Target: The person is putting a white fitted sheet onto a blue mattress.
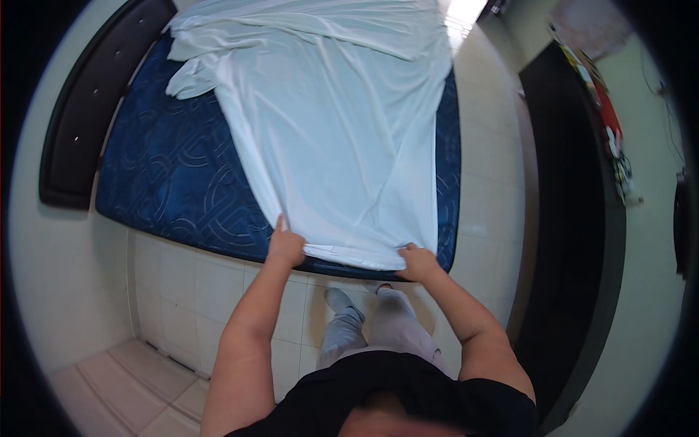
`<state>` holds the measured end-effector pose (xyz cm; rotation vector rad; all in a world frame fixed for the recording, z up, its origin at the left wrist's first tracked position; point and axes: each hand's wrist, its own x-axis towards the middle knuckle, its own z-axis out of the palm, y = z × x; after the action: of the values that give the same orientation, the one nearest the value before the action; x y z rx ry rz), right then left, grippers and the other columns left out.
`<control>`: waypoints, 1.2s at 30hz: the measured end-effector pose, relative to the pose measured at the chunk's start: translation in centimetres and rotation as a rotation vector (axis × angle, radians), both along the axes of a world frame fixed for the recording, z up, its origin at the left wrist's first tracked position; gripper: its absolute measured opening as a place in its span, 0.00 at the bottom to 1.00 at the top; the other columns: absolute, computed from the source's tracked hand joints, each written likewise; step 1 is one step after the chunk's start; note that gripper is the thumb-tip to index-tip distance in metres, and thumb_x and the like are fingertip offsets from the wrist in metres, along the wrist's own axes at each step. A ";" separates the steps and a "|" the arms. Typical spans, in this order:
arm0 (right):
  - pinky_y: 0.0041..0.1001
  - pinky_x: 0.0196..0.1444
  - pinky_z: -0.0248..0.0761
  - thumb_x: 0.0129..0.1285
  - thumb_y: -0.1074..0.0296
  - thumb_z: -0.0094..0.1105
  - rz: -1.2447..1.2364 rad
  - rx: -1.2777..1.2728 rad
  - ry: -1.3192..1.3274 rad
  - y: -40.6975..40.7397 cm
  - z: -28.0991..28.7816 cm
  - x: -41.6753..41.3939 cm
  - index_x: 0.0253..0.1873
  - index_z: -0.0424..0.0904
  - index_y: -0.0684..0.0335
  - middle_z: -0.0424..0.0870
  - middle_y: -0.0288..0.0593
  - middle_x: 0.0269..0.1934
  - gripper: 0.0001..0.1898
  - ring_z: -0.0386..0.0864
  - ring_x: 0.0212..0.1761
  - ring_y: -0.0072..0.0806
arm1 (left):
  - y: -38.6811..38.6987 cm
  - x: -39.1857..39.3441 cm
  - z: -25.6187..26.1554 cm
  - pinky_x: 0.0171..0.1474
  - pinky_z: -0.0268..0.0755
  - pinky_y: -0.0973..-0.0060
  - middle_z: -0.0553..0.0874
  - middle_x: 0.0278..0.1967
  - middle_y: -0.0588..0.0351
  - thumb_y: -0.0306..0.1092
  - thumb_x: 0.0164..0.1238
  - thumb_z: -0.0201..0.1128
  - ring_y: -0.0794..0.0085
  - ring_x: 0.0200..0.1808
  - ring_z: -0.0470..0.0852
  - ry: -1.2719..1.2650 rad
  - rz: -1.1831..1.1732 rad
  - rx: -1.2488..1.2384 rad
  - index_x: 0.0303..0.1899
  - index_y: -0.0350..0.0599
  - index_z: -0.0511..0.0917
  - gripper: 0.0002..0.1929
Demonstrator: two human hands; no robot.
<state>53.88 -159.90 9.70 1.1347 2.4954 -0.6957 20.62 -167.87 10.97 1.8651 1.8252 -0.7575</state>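
A pale, nearly white bed sheet (pixel 327 142) lies loosely over a blue patterned mattress (pixel 169 158). My left hand (pixel 286 247) grips the sheet's near edge by its left corner, at the mattress's near side. Farther right along the same edge, my right hand (pixel 419 263) is closed on the cloth, close to the mattress's near right corner. Between both hands the hem runs nearly straight, with slight gathers. Toward the far end the sheet is bunched in folds. Blue mattress shows along the left and in a narrow strip on the right.
A dark padded headboard (pixel 101 98) stands at the mattress's left end, against the wall. To the right, across a strip of tiled floor (pixel 483 164), is a long dark cabinet (pixel 568 207) with assorted small items on top. My feet are beside the bed.
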 end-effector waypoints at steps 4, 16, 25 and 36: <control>0.37 0.44 0.72 0.52 0.64 0.52 -0.135 0.034 -0.497 -0.7 -3.1 10.7 0.35 0.83 0.58 0.83 0.46 0.37 0.11 0.81 0.41 0.38 | -1.1 0.3 -1.0 0.69 0.31 0.53 0.85 0.38 0.54 0.46 0.52 0.57 0.67 0.47 0.81 0.098 0.034 -0.089 0.36 0.54 0.84 0.14; 0.37 0.71 0.36 0.59 0.60 0.45 -0.176 0.047 -0.771 -8.4 -7.5 27.6 0.44 0.81 0.53 0.83 0.41 0.39 0.14 0.77 0.49 0.31 | -12.3 9.4 -8.3 0.68 0.42 0.53 0.85 0.35 0.53 0.46 0.60 0.53 0.64 0.43 0.82 -0.068 0.079 -0.234 0.48 0.61 0.78 0.16; 0.64 0.65 0.26 0.66 0.63 0.37 -0.231 -0.047 -0.695 -9.1 -20.1 31.2 0.56 0.74 0.49 0.57 0.29 0.68 0.18 0.57 0.66 0.24 | -16.4 16.0 -16.1 0.69 0.38 0.53 0.84 0.30 0.53 0.39 0.58 0.55 0.64 0.37 0.83 -0.098 0.172 -0.043 0.58 0.66 0.70 0.23; 0.59 0.66 0.35 0.65 0.61 0.38 -0.277 -0.260 -0.488 -10.9 -32.1 26.1 0.56 0.75 0.48 0.47 0.31 0.71 0.18 0.49 0.71 0.29 | -17.1 18.7 -22.0 0.69 0.37 0.52 0.83 0.28 0.54 0.32 0.57 0.54 0.63 0.33 0.83 0.039 0.171 -0.022 0.65 0.72 0.59 0.32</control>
<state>80.01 -170.81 -22.38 1.3678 1.8108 -0.6890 39.33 -185.00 -11.06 1.6654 1.9625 -0.7543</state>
